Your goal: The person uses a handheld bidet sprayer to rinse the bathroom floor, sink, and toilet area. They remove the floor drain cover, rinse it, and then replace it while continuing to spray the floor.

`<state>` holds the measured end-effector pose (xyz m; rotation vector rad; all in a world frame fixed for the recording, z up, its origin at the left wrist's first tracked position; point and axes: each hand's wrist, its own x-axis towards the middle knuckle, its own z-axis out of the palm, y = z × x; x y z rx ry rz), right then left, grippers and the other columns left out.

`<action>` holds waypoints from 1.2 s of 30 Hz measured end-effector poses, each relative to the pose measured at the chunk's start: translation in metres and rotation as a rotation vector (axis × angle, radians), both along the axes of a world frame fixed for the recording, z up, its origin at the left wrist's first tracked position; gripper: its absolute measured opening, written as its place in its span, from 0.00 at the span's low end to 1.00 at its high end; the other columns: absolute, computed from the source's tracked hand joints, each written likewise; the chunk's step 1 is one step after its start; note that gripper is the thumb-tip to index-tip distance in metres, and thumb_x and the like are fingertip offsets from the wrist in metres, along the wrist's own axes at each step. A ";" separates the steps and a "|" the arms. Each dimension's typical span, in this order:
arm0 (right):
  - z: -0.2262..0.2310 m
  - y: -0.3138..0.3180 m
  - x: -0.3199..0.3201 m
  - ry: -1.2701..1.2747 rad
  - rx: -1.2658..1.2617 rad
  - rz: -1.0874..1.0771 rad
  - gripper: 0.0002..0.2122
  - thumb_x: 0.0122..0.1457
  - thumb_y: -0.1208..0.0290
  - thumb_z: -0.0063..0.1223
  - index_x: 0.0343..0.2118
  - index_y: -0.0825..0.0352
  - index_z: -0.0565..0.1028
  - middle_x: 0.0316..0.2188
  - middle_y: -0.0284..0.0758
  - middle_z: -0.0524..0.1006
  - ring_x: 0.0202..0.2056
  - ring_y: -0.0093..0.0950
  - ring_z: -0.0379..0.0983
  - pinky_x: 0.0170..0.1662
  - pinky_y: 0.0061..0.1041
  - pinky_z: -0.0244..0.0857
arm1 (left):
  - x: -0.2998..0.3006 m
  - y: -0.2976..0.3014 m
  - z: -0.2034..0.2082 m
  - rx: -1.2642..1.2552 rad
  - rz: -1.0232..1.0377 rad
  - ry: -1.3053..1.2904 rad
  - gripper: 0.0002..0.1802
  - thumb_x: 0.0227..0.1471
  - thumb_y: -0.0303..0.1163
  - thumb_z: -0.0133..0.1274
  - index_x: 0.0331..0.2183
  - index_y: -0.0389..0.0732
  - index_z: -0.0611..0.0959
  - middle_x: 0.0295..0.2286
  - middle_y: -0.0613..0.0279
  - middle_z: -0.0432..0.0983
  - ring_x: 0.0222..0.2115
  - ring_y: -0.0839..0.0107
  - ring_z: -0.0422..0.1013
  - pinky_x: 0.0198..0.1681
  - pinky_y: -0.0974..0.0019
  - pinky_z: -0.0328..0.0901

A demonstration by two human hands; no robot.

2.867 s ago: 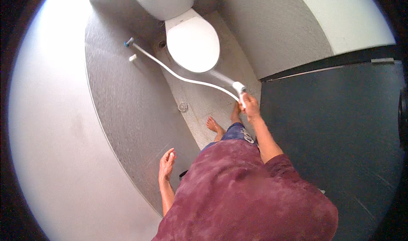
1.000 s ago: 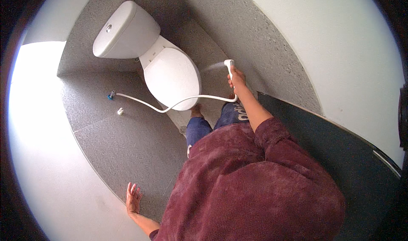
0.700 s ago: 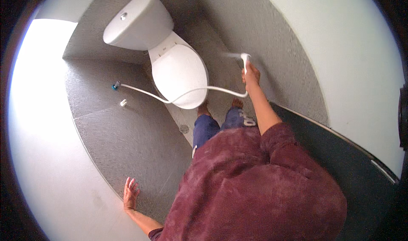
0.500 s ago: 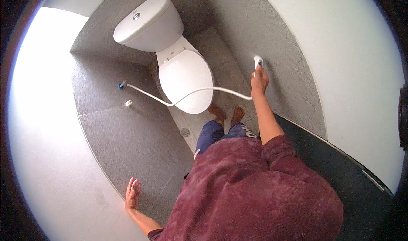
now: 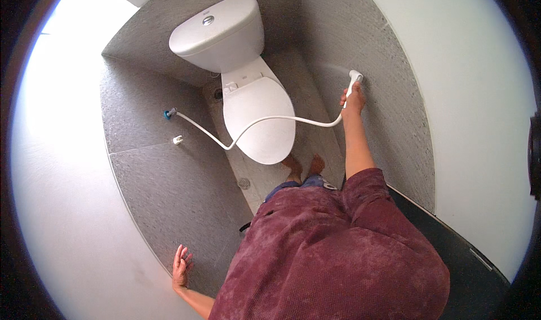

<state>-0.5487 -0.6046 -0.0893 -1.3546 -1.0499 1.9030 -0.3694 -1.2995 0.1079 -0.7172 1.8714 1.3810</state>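
My right hand [image 5: 355, 100] is wrapped round a white bidet sprayer [image 5: 354, 78] beside the right-hand grey wall. A faint pale streak, like water spray, leaves the sprayer's head toward the left. The white hose [image 5: 265, 118] runs from its lower end across the front of the toilet, sags, and reaches a metal valve with a blue part [image 5: 169, 113] on the left wall. The white toilet [image 5: 259, 120] has its lid down. At the lower left, my left hand [image 5: 181, 269] is open with fingers spread, close against the wall; whether it touches cannot be made out.
A small white holder [image 5: 178, 140] is fixed to the left wall below the valve. A round floor drain [image 5: 243, 183] lies near my bare feet [image 5: 304, 166]. On the right, a dark door [image 5: 451, 246] stands beside my body. Grey tile walls [image 5: 169, 184] enclose the narrow space.
My right hand has turned the sprayer so its head faces left, and the pale streak now shows. The hose's right end has risen slightly. My view has shifted a little.
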 end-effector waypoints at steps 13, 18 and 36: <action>-0.012 0.032 -0.038 0.001 -0.155 0.030 0.17 0.60 0.53 0.42 0.31 0.65 0.67 0.17 0.31 0.67 0.12 0.21 0.60 0.13 0.20 0.53 | 0.008 -0.002 -0.006 0.053 0.122 0.033 0.43 0.45 0.57 0.54 0.58 0.51 0.58 0.55 0.62 0.57 0.52 0.62 0.59 0.52 0.54 0.53; -0.028 0.035 -0.054 0.038 -0.287 0.007 0.18 0.59 0.51 0.44 0.30 0.65 0.68 0.16 0.31 0.66 0.12 0.21 0.59 0.13 0.21 0.52 | 0.000 0.014 -0.002 -0.067 0.234 -0.071 0.40 0.47 0.54 0.54 0.57 0.50 0.60 0.54 0.63 0.59 0.53 0.62 0.58 0.53 0.53 0.52; -0.074 0.041 -0.090 0.060 -0.462 0.127 0.18 0.59 0.47 0.39 0.36 0.60 0.67 0.18 0.29 0.65 0.13 0.20 0.59 0.15 0.19 0.52 | -0.002 0.110 -0.025 -0.022 0.275 -0.209 0.29 0.52 0.44 0.52 0.54 0.48 0.67 0.50 0.65 0.65 0.48 0.67 0.64 0.49 0.59 0.57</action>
